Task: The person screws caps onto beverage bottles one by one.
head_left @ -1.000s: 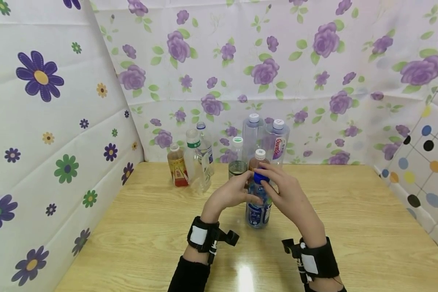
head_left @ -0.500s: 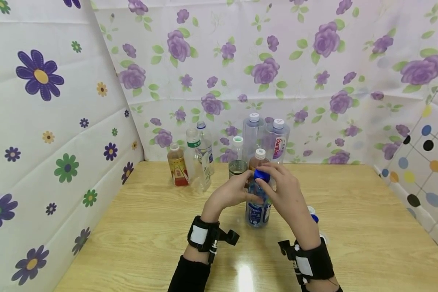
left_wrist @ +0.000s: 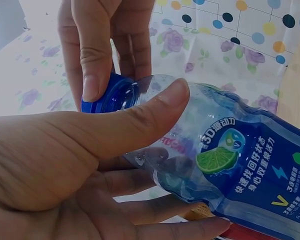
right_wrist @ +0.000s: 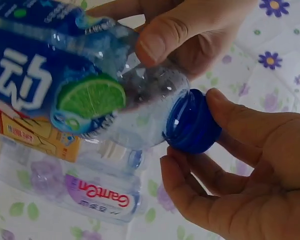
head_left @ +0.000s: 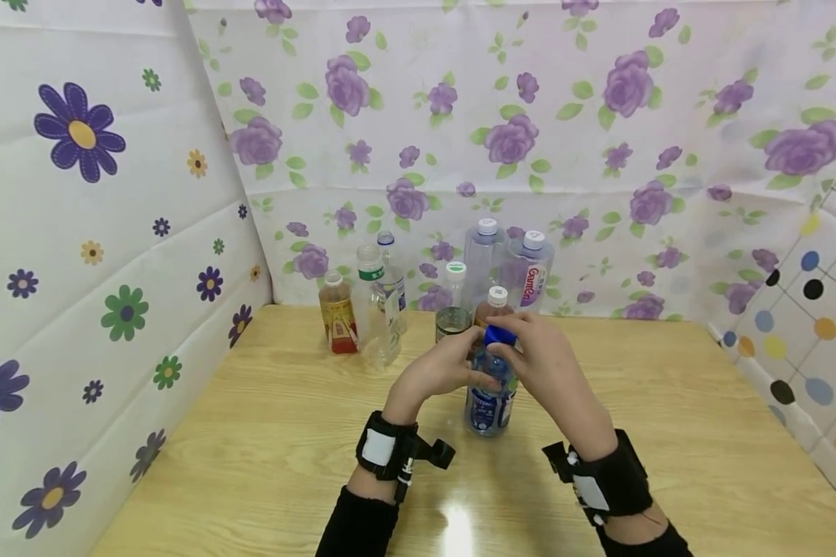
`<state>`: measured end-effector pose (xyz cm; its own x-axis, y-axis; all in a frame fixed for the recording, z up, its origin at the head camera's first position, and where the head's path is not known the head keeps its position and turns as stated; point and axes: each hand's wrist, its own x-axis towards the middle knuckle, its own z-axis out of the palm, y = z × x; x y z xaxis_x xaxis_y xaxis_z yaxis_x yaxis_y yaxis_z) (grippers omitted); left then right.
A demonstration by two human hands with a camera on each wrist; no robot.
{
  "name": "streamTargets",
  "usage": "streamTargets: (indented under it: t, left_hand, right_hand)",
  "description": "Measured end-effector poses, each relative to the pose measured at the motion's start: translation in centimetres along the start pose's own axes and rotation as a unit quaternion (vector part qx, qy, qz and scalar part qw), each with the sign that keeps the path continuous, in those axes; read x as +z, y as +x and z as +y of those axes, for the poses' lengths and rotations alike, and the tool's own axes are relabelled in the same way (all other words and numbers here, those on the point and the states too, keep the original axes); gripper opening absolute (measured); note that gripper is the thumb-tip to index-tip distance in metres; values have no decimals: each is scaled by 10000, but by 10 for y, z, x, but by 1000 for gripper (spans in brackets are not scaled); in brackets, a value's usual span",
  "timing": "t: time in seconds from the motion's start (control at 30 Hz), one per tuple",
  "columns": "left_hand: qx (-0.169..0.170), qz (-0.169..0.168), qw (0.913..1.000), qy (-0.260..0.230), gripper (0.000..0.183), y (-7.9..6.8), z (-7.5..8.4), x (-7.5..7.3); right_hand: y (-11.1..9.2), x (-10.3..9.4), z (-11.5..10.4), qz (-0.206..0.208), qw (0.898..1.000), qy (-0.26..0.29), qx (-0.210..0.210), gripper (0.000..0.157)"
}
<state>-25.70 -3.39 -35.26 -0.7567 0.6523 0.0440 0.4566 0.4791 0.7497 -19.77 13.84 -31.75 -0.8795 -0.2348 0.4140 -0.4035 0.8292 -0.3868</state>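
A clear plastic bottle [head_left: 486, 410] with a blue label stands upright on the wooden table [head_left: 272, 441]. My left hand [head_left: 440, 367] holds it around the upper body, the thumb [left_wrist: 155, 112] across the front and the fingers behind. On the bottle's neck sits a blue cap [right_wrist: 195, 122], which my right hand [head_left: 546, 363] pinches from the side between thumb and fingers. A lime slice is printed on the label [left_wrist: 260, 170], seen large in the left wrist view. The fingers partly hide the bottle's neck in the head view.
Close behind stand a brown-tinted bottle with a white cap [head_left: 498, 295] and a bottle with a dark label [head_left: 453, 319]. Two tall clear bottles [head_left: 484, 251] are near the flowered cloth [head_left: 404, 139]. Farther left are a yellow-and-red labelled bottle [head_left: 339, 317] and two clear bottles [head_left: 378, 309].
My right hand's fingers have drawn in from spread over the cap to pinching it, and its wrist has shifted and turned. The left hand keeps its hold on the bottle. The head view has tilted slightly.
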Motion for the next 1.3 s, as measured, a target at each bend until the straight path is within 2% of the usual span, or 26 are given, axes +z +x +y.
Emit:
streamTargets:
  t: [0.13,0.3,0.4,0.53,0.73,0.83,0.93,1.17,1.3]
  left_hand:
    - [5,-45,10000,54,75,1,0,0]
    - [-36,-98,9997,199,77,0,2,-2]
    - [-77,-101,9996,261,81,0,3,-2]
    - [-113,-60,9995,278,83,0,2,-2]
    - [-33,-29,9999,102,80,1,2,0]
    - [-22,1,10000,-16,79,2,0,1]
    - [-9,12,10000,-72,79,1,-1,1]
    - [46,-23,10000,-13,83,-1,-1,1]
    - [85,-5,9999,137,81,0,1,1]
  right_hand:
    - [4,-10,1,-438,9981,-351,-239,42]
    - [8,-27,10,-1122,9906,-147,-768,44]
    - [12,-33,12,-1312,9844,-176,-1162,43]
    - [14,-30,11,-1198,9830,-271,-1364,41]
    - [11,-20,2,-709,9931,-421,-829,32]
    - [10,-16,-2,-550,9945,-587,-669,31]
    - [12,-13,-4,-600,9930,-725,-710,33]
    - [13,-18,3,-1165,9860,-595,-1033,41]
    - [10,-17,4,-935,9887,-438,-1091,38]
